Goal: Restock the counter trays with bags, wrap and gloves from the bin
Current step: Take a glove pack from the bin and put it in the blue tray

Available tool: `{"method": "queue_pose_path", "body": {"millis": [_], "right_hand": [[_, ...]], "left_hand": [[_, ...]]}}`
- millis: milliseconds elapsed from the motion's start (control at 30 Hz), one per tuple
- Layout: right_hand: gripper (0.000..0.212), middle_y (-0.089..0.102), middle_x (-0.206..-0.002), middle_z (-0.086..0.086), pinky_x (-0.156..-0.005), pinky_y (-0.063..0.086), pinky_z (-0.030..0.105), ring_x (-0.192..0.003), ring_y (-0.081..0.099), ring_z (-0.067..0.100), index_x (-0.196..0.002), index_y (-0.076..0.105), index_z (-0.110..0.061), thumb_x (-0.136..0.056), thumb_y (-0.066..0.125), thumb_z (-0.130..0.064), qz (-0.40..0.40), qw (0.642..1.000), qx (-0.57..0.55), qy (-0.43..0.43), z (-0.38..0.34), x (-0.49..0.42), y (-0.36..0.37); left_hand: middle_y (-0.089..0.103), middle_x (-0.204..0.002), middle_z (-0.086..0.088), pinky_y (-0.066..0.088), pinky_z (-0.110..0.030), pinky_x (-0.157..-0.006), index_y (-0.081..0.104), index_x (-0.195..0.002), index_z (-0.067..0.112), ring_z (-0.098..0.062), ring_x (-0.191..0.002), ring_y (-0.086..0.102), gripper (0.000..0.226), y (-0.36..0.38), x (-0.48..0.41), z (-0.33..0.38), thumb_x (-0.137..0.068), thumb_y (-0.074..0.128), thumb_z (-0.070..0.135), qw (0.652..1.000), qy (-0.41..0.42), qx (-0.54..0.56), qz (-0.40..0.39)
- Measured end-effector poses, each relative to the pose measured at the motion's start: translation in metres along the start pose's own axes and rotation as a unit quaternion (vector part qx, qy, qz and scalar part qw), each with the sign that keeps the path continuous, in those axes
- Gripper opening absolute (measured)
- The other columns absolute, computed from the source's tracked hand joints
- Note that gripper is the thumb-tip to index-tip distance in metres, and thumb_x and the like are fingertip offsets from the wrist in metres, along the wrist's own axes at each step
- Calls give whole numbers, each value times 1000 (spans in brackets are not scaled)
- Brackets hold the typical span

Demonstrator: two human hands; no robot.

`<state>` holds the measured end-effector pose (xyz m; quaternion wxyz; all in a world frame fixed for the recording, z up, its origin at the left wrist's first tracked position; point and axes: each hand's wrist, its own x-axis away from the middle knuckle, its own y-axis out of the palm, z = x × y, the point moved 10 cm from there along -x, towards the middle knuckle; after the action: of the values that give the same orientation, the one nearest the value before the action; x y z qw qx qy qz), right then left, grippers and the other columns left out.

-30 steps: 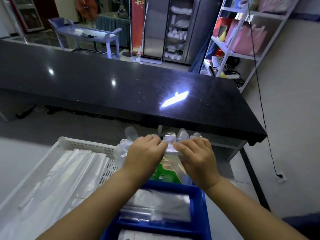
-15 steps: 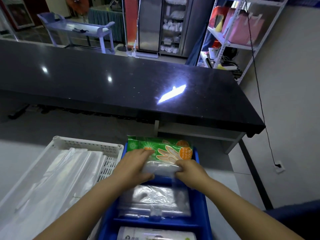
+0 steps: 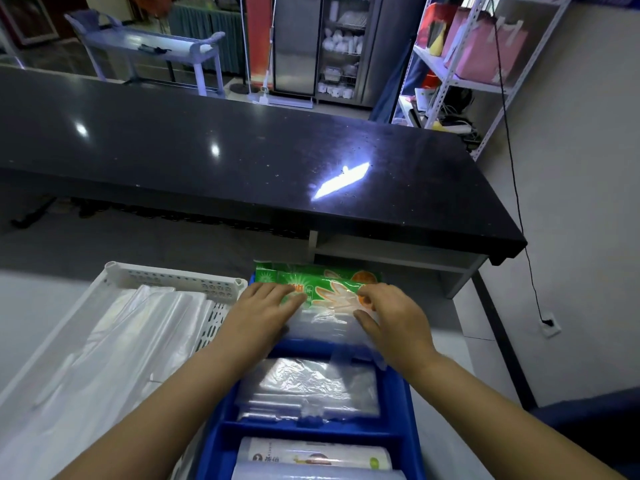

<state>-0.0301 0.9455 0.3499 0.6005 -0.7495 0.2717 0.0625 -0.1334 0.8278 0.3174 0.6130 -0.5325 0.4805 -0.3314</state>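
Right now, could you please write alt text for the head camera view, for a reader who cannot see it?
The left hand and right hand rest on a clear plastic stack against a green glove packet in the far compartment of a blue tray. A white basket of clear bags sits to its left; a black counter lies beyond.

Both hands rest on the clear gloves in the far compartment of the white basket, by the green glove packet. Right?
Not quite: the head view shows the left hand and right hand on the clear gloves in the far compartment of the blue tray, by the green glove packet.
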Motion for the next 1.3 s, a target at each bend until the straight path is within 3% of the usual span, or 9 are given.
{"method": "queue_pose_path", "body": {"millis": [100,300,433,633,800,867,933,1100,1300], "right_hand": [[7,65,-68,3,-53,51,30,-59,59,16,-78,67,-11,-83,67,-16,39,989,-22,-144,-30,29,-5],[19,64,-55,-4,-44,48,22,-47,57,14,-63,68,-21,-81,65,-26,-105,967,71,-221,-37,64,40],[20,75,-86,-4,-62,58,28,-74,69,14,-84,75,-22,-86,57,-31,-203,951,74,-221,-36,67,59],[49,64,-125,-1,-94,49,31,-112,61,17,-121,61,-19,-75,75,-29,-163,946,105,-260,-45,61,57],[61,51,-140,5,-110,34,41,-130,46,22,-135,48,-14,-79,71,-20,-143,972,113,-150,-20,29,53],[58,45,-145,4,-113,21,35,-134,40,22,-141,39,-16,-87,61,-18,-162,979,69,-101,-9,21,57],[57,48,-143,2,-110,26,33,-131,40,21,-143,35,-20,-90,56,-19,-177,982,30,-54,1,17,62],[66,51,-137,-7,-100,35,35,-120,44,16,-143,23,-40,-87,59,-38,-215,975,-48,34,13,16,74],[29,63,-118,-2,-82,47,31,-102,56,18,-118,57,-30,-89,58,-34,-267,956,-85,87,19,21,89]], "left_hand": [[71,-88,-4,53,-33,-72,70,-99,17,-25,-80,67,58,1,-8,-4,-44,89,21,1000,-18,8,0],[65,-77,-8,51,-32,-62,68,-85,10,-28,-69,62,45,-1,-18,-7,-44,83,2,997,-51,34,42],[66,-87,-4,52,-32,-69,65,-88,14,-25,-78,62,45,6,-15,12,-48,81,0,998,21,28,42],[72,-101,4,53,-31,-81,69,-103,22,-18,-93,67,63,15,-10,20,-45,83,3,996,62,60,0],[64,-121,3,36,-32,-96,56,-124,24,-19,-114,53,56,32,-11,8,-76,57,-4,989,-1,142,-39],[64,-122,-1,37,-34,-97,54,-127,21,-22,-115,53,55,28,-11,-1,-78,56,-4,981,-51,185,-18],[67,-115,-9,44,-39,-93,58,-123,12,-28,-107,60,58,12,-9,-6,-69,64,-9,983,-67,170,31],[71,-91,-1,53,-32,-75,70,-94,16,-22,-85,65,40,-4,3,16,-56,83,8,991,56,79,93],[64,-120,-1,45,-34,-93,56,-123,21,-22,-109,58,41,38,3,7,-83,63,22,988,4,144,-58]]}}
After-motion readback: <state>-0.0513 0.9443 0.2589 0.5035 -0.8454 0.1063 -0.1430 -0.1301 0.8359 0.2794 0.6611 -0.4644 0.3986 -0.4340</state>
